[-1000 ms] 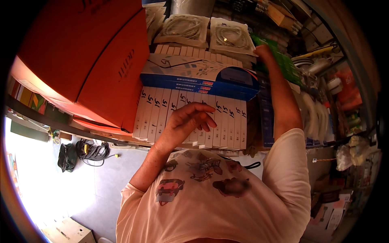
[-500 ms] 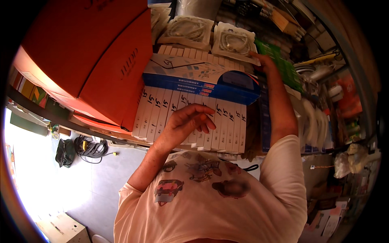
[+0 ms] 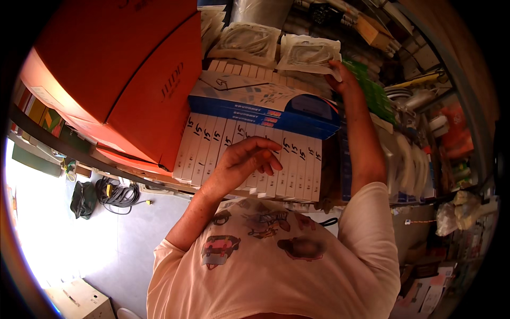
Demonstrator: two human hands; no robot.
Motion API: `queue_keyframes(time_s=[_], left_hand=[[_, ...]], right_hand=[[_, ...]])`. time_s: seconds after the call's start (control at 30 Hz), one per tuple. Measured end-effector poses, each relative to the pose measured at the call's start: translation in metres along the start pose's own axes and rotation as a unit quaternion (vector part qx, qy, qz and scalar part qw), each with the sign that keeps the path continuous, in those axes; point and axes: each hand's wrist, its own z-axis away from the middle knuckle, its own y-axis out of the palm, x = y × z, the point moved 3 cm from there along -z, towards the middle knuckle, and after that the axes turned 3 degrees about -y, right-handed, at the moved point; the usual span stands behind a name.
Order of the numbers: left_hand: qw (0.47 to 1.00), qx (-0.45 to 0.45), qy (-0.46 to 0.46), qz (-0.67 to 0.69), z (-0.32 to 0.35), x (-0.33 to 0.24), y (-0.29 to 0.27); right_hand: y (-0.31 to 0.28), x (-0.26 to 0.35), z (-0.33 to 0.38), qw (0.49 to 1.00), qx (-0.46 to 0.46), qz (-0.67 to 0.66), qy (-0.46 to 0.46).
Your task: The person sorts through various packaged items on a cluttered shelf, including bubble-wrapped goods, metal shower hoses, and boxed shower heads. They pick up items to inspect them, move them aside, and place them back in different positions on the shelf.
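Observation:
My right hand reaches to the far side of the shelf, its thumb and fingers closed on the right corner of a clear plastic packet with a coiled pale hose or cable inside. A similar packet lies just to its left. My left hand hovers with loosely bent, parted fingers and nothing in them. Beneath it stands a row of narrow white boxes with handwritten marks. Long blue and white boxes lie stacked across that row.
A large orange carton rises on the left. Green packages and pale curved parts crowd the right side. Below the shelf edge, a coiled black cable and a dark bag lie on the floor at left.
The packet in my right hand has tilted, and its right end looks slightly raised. My right hand has shifted only a little. My left hand has stayed in place.

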Motion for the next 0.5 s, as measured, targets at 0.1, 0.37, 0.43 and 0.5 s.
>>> queue_keyframes(time_s=[0.1,0.37,0.43,0.5], left_hand=[[1.0,0.004,0.005,-0.004,0.001,0.001,0.001],[0.999,-0.003,0.033,-0.013,0.002,0.0,-0.002],[0.999,-0.007,0.032,-0.005,0.0,-0.001,0.0],[0.999,-0.027,0.033,0.0,0.002,-0.002,-0.001]], right_hand=[[0.001,0.013,0.002,0.998,-0.02,-0.04,-0.051],[0.013,0.054,0.095,0.969,0.069,0.027,-0.234],[0.0,0.06,0.121,0.955,0.021,0.068,-0.289],[0.024,0.057,0.166,0.967,0.029,0.001,-0.255]])
